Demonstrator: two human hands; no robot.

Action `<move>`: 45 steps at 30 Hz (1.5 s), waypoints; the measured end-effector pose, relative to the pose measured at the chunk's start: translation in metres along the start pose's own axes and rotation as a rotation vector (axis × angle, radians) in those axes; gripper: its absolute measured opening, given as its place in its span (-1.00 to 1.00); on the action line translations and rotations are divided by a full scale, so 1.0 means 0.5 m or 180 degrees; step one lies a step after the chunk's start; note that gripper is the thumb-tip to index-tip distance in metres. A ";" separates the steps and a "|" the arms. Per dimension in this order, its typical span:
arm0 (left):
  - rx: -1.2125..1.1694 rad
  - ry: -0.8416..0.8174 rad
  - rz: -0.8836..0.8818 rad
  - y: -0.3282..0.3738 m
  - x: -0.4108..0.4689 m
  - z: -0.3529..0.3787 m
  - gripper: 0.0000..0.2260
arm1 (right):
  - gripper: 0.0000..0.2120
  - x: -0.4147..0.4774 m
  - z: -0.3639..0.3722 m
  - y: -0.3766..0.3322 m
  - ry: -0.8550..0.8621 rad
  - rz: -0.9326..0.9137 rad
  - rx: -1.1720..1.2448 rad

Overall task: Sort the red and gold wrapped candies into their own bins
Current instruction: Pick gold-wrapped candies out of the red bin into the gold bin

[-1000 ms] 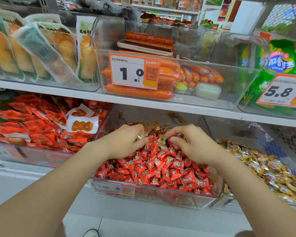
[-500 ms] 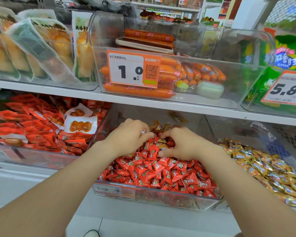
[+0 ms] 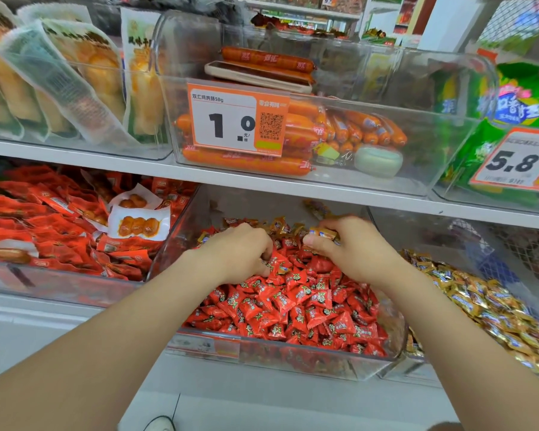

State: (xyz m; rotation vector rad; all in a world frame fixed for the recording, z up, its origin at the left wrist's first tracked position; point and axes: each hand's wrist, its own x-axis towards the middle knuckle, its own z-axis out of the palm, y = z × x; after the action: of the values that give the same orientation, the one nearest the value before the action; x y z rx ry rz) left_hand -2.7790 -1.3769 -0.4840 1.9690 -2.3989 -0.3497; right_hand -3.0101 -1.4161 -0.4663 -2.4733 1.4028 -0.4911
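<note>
A clear middle bin (image 3: 293, 359) on the lower shelf holds a heap of red wrapped candies (image 3: 293, 303), with several gold wrapped candies (image 3: 280, 227) mixed in at its back. The clear bin to its right (image 3: 395, 373) holds gold candies (image 3: 492, 303). My left hand (image 3: 240, 253) is curled down into the red heap at the bin's back; what its fingers hold is hidden. My right hand (image 3: 349, 247) pinches a gold candy (image 3: 322, 233) between thumb and fingers, just above the heap.
The shelf board (image 3: 262, 178) above hangs low over the bins. On it stands a clear bin of orange sausages (image 3: 349, 129) with a 1.0 price tag (image 3: 235, 119). A bin of red snack packets (image 3: 59, 231) sits to the left. Green bags (image 3: 511, 113) stand upper right.
Both hands stayed at the back of the red candy bin. My right hand has lifted a gold candy out of the heap; my left hand has dug lower into it.
</note>
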 end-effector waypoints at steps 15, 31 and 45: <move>-0.0926 0.0483 -0.0153 -0.032 -0.046 -0.008 -0.68 | -0.69 0.002 0.036 -0.045 -0.0532 0.0058 -0.0368; -0.1003 0.1085 -0.0393 -0.064 0.032 0.016 -0.83 | -0.61 0.027 0.039 -0.084 -0.0568 0.0557 0.0171; -0.0376 0.0234 -0.0018 -0.076 0.106 0.038 -0.47 | -0.84 0.072 0.062 -0.033 0.0525 0.0451 0.0537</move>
State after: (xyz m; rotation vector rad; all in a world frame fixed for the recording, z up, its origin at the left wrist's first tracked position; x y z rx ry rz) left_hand -2.7562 -1.4322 -0.5165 1.9045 -2.2734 -0.4017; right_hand -2.9675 -1.4372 -0.4825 -2.2258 1.5168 -0.7629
